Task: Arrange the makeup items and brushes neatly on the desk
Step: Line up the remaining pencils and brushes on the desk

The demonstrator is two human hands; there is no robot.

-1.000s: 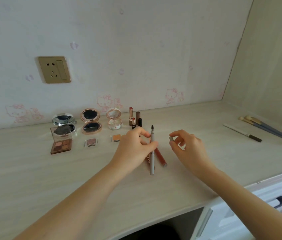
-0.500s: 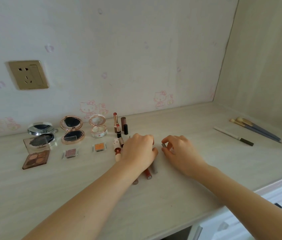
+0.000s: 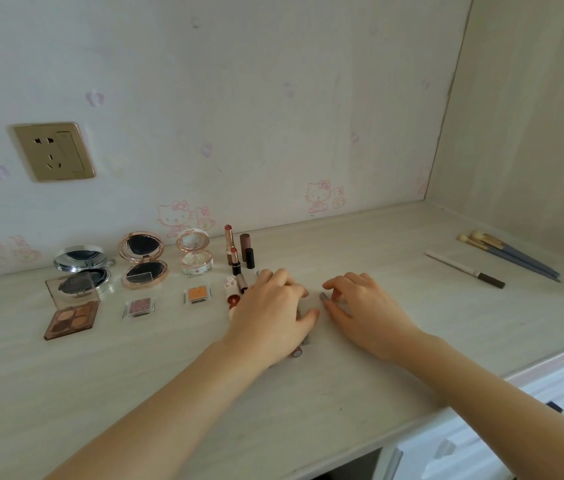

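While the left hand (image 3: pixel 273 317) is lying flat over a few thin sticks (image 3: pixel 297 351), its grip is spread and pressing down, most likely so the round sticks are not rolling away on the tabletop (image 3: pixel 360 393). Only the ends of the sticks are peeking out from under the palm. The right hand (image 3: pixel 365 311) is sitting just beside the left hand, and its grip is pinching a small grey cap (image 3: pixel 323 296) between thumb and finger. I think the cap is going onto one of the sticks.

Left of the left hand, the other makeup is sitting in tidy rows. The little orange square (image 3: pixel 197 294) is nearest, then the pink square (image 3: pixel 139 306), then the brown palette (image 3: pixel 72 318). Behind those, the round mirror cases (image 3: pixel 143 259) are standing open by the wall. The lipsticks (image 3: pixel 235 254) are standing up just behind the left hand's fingers, so they are taking little room.

Far to the right of the left hand, the brushes (image 3: pixel 512 256) and a white pencil (image 3: pixel 464 269) are lying apart, not yet lined up with the rest.
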